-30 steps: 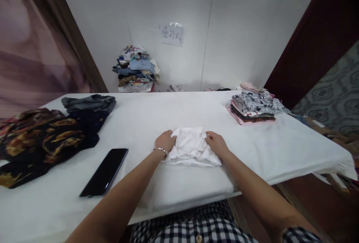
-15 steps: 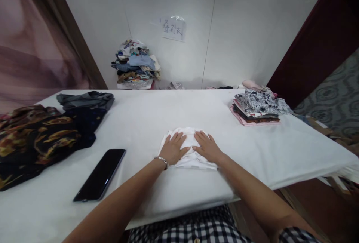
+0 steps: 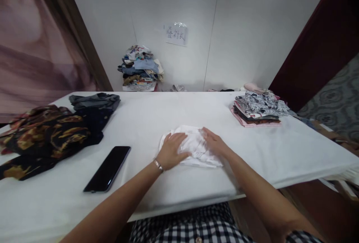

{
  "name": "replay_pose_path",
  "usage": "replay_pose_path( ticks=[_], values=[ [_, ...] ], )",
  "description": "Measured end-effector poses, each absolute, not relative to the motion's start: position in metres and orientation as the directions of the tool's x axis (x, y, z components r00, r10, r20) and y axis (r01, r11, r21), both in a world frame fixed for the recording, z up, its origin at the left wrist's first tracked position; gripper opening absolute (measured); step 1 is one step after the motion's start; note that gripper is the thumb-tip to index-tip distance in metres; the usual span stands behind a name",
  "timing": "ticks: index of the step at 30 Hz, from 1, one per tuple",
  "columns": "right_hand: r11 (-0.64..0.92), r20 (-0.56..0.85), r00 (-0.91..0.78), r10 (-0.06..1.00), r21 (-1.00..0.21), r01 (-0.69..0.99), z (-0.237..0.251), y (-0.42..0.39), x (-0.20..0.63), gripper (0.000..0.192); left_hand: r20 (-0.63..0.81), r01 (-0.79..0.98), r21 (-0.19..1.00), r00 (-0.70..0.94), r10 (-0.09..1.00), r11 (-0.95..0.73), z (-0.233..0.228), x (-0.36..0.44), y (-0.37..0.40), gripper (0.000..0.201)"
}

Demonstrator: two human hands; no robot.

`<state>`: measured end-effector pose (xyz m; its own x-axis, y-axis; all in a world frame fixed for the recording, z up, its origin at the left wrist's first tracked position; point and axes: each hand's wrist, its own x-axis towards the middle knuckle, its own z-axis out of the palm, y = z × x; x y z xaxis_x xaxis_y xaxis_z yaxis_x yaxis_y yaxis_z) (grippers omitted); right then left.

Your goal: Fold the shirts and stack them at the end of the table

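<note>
A folded white garment (image 3: pixel 193 144) lies on the white-covered table, its surface wrinkled. My left hand (image 3: pixel 171 151), with a silver bracelet at the wrist, rests on the garment's left side; the thumb stands apart from the outstretched fingers. At the right edge of the cloth is my right hand (image 3: pixel 215 142), touching it from the side. Its fingers are partly hidden and smeared by motion.
To the left lie a black phone (image 3: pixel 108 169) and a heap of dark patterned clothes (image 3: pixel 53 131). A stack of folded clothes (image 3: pixel 256 110) sits at the right. Behind the table rises a tall clothes pile (image 3: pixel 141 67), near a handwritten sheet (image 3: pixel 176 34) on the wall.
Both hands lay flat on top of the white garment before. Now they are at its left and right sides, the right one turned more on edge. The view has shifted slightly.
</note>
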<state>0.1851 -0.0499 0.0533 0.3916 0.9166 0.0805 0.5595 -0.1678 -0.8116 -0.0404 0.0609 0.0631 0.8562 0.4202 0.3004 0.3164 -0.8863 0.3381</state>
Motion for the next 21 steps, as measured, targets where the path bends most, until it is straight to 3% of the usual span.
replay_pose_path(
  ticks=[2, 4, 7, 9, 11, 13, 17, 21],
  values=[
    [-0.091, 0.185, 0.553, 0.813, -0.896, 0.434, 0.060, -0.072, 0.184, 0.049, 0.331, 0.234, 0.249, 0.891, 0.310, -0.940, 0.062, -0.052, 0.046, 0.061],
    [-0.038, 0.171, 0.615, 0.770, -0.949, 0.312, 0.061, -0.098, 0.172, 0.040, 0.308, 0.208, 0.199, 0.914, 0.263, -0.958, 0.058, -0.057, 0.037, 0.054],
    [-0.105, -0.105, 0.452, 0.886, -0.994, -0.025, 0.052, -0.135, 0.138, 0.038, 0.247, 0.216, 0.166, 0.936, 0.252, -0.962, 0.052, -0.052, 0.038, 0.043],
    [-0.209, -0.283, 0.290, 0.914, -0.942, -0.261, 0.045, -0.150, 0.115, 0.044, 0.213, 0.235, 0.136, 0.942, 0.260, -0.962, 0.054, -0.044, 0.043, 0.034],
    [-0.254, -0.378, 0.227, 0.897, -0.864, -0.435, 0.043, -0.153, 0.098, 0.055, 0.211, 0.267, 0.106, 0.935, 0.284, -0.958, 0.061, -0.035, 0.045, 0.028],
    [-0.195, -0.383, 0.239, 0.892, -0.804, -0.562, 0.046, -0.147, 0.090, 0.063, 0.247, 0.289, 0.093, 0.920, 0.303, -0.953, 0.072, -0.029, 0.039, 0.027],
    [0.026, -0.250, 0.306, 0.918, -0.734, -0.679, 0.053, -0.119, 0.086, 0.045, 0.247, 0.225, 0.122, 0.936, 0.249, -0.967, 0.080, -0.025, 0.009, 0.026],
    [0.169, -0.237, 0.464, 0.853, -0.717, -0.676, 0.041, -0.091, 0.078, 0.038, 0.302, 0.196, 0.147, 0.925, 0.233, -0.969, 0.060, -0.028, -0.009, 0.029]
  ],
)
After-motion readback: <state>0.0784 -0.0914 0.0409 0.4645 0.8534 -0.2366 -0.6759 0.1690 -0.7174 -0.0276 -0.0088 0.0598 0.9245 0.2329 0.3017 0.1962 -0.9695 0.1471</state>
